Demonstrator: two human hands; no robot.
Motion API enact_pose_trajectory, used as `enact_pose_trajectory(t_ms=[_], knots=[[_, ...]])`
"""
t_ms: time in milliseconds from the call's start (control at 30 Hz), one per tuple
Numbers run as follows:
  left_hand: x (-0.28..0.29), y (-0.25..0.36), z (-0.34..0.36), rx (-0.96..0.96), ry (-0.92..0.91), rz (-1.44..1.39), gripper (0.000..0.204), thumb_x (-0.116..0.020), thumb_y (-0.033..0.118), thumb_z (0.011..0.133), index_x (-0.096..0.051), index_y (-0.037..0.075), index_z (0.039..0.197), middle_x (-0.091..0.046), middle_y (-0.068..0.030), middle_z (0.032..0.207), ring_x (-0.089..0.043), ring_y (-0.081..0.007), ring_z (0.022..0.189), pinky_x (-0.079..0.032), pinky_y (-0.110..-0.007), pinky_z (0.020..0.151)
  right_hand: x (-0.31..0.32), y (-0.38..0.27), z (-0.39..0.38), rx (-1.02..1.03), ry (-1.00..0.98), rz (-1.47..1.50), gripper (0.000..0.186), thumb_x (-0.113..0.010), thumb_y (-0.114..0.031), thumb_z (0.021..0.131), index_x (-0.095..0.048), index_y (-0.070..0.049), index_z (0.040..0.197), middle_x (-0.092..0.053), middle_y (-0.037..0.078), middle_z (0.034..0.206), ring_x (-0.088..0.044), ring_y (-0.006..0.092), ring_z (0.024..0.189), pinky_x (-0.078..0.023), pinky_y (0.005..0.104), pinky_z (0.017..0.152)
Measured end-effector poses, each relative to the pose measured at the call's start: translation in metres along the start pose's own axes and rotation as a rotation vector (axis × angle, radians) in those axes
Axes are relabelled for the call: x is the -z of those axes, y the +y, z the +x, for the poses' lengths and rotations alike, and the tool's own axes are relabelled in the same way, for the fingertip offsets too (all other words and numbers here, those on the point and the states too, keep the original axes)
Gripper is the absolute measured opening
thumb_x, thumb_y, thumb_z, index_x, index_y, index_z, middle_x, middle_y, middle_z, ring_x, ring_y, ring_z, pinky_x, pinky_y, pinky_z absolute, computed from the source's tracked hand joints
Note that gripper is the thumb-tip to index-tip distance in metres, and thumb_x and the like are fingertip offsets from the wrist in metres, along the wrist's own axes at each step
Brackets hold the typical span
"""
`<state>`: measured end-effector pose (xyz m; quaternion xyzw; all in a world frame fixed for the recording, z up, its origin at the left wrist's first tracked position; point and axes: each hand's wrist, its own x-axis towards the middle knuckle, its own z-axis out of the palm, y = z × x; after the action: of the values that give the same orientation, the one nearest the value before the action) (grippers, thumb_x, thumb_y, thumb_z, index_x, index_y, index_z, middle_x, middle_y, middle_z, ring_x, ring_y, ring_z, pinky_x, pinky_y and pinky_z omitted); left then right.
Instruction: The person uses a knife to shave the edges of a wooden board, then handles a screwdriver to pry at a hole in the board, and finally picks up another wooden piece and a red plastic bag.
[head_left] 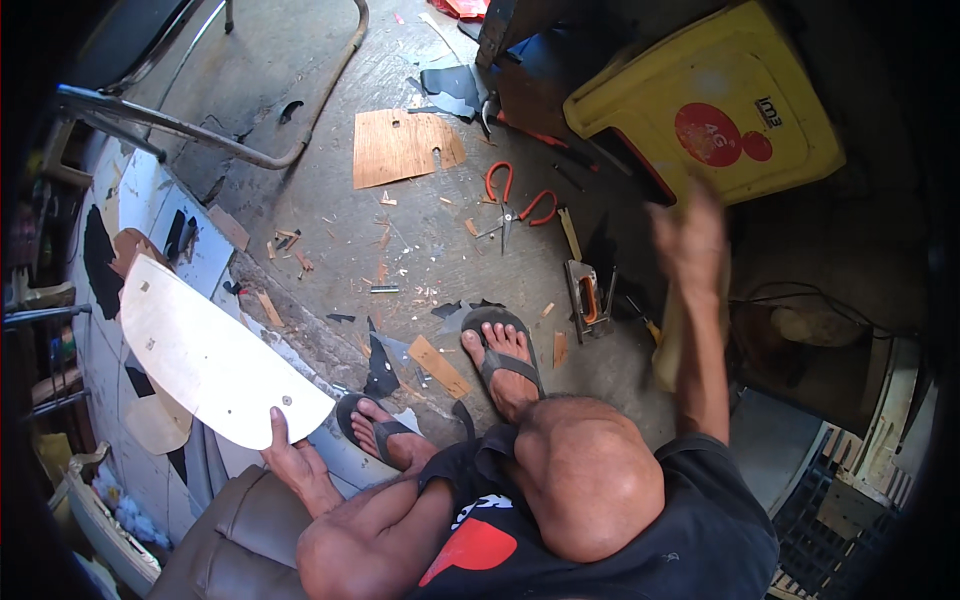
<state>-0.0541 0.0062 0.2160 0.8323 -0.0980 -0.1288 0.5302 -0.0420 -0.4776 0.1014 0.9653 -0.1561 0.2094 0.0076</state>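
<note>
My left hand grips the lower edge of a pale, curved thin board, its thumb lying on the face. Several small holes and metal fittings dot that board, which is tilted at my left side. On the other side, my right hand is raised just below a yellow plastic stool; motion smears its fingers, so their grip is unclear. Between my hands on the floor lie scissors with red-orange handles and a staple gun. A screwdriver with a yellow handle rests below my right hand.
A notched wooden board lies on the concrete floor among wood chips and black scraps. Bent metal chair legs stand at the upper left. A brown padded seat is at the lower left. Dark cables run at the right.
</note>
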Motion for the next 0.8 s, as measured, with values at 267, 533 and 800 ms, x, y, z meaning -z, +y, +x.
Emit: enact_pose_trajectory(t_ms=[267, 533, 800], knots=[[-0.017, -0.139, 0.008, 0.469, 0.636, -0.581, 0.045, -0.063, 0.008, 0.087, -0.053, -0.001, 0.130, -0.062, -0.0150, 0.117, -0.064, -0.0274, 0.103, -0.051, -0.039, 0.091, -0.258, -0.183, 0.062, -0.344, -0.429, 0.483, 0.062, -0.069, -0.044, 0.088, -0.056, 0.002, 0.128, -0.060, 0.029, 0.124, -0.060, 0.0411, 0.118, -0.047, 0.0485, 0.100], [-0.024, -0.152, -0.022, 0.592, 0.757, -0.681, 0.047, -0.063, 0.008, 0.088, -0.051, -0.003, 0.133, -0.061, -0.0166, 0.120, -0.063, -0.0278, 0.106, -0.050, -0.040, 0.093, -0.244, -0.258, 0.088, 0.008, -0.710, 0.735, 0.078, -0.071, -0.056, 0.085, -0.050, -0.009, 0.144, -0.059, 0.024, 0.131, -0.057, 0.0368, 0.121, -0.047, 0.0469, 0.101], [-0.029, -0.149, -0.017, 0.600, 0.762, -0.712, 0.050, -0.063, 0.008, 0.090, -0.048, -0.005, 0.135, -0.060, -0.0181, 0.123, -0.063, -0.0282, 0.109, -0.050, -0.041, 0.095, -0.263, -0.095, 0.098, -0.116, -0.568, 0.360, 0.052, -0.075, -0.025, 0.083, -0.059, -0.011, 0.130, -0.061, 0.021, 0.131, -0.058, 0.0405, 0.119, -0.048, 0.0502, 0.097]])
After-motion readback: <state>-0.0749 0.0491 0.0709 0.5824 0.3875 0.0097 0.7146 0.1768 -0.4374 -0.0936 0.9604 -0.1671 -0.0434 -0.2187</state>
